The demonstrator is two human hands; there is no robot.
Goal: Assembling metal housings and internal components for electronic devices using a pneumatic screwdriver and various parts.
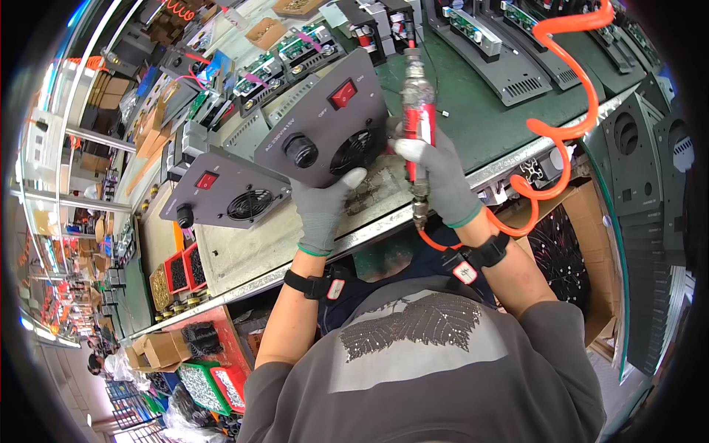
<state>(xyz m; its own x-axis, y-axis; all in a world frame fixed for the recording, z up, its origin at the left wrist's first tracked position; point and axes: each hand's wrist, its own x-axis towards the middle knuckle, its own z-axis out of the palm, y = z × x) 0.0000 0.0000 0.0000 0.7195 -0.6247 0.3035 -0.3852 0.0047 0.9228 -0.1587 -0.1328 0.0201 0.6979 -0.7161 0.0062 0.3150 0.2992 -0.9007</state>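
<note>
My right hand [441, 177], in a grey glove with a pale thumb tip, is closed around a red and silver air screwdriver [419, 122]. The tool stands roughly upright, and an orange coiled hose [565, 133] runs from its lower end. My left hand [323, 210], gloved alike, grips the lower edge of a dark grey panel [325, 118]; its fingers are partly hidden behind the panel. That panel is tilted and carries a red rocker switch [343, 94], a black round knob [300, 150] and a fan grille [354, 151]. A similar panel assembly [225, 193] stands to its left.
The bench edge [384, 225] runs in front of me. Grey housings with green circuit boards [473, 33] lie on the green mat at the back right. Red trays of small parts [176, 272] sit at the left. A cardboard box of black parts [583, 251] stands right.
</note>
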